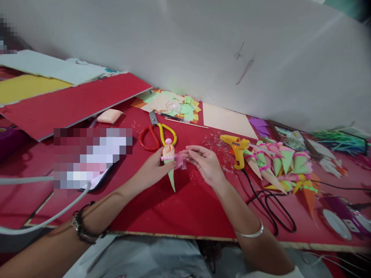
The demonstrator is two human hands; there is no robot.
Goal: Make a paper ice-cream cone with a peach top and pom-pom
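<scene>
My left hand (153, 166) is closed around a small paper ice-cream cone (171, 181), held upright above the red table. The cone is pale green, with a pink beaded band, a peach swirl and a pink ball on top. Just right of it is a piece of clear pink plastic (181, 161), partly behind my left thumb. My right hand (204, 164) is beside the plastic, its thumb and fingertips drawn together. Whatever they pinch is too small to make out. Behind the cone lie scissors (158, 133) with one red and one yellow handle.
A yellow glue gun (238, 150) rests to the right, its black cord (269, 210) looping toward the table edge. Several finished paper cones (286, 160) are piled beyond it. A phone (95, 162) with a white cable lies left. Paper scraps (174, 105) and coloured sheets (87, 96) are at the back.
</scene>
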